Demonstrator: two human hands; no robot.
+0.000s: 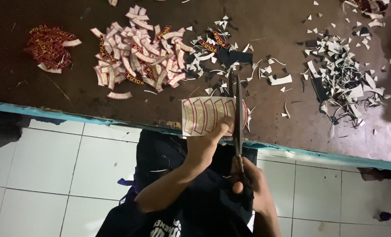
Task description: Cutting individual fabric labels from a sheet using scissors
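Observation:
My left hand (206,142) pinches the lower edge of a white sheet (204,115) that carries several curved red-outlined patches side by side. It holds the sheet over the front edge of the table. My right hand (248,184) grips the handles of dark scissors (238,114), whose blades point away from me and run along the right side of the sheet. The blades lie close together at the sheet's right edge.
The dark brown table (72,87) has a blue front edge (51,113). On it lie a big heap of cut curved patches (138,50), a small red pile (48,46) at the left and white and dark offcuts (340,74) at the right. White floor tiles (51,175) lie below.

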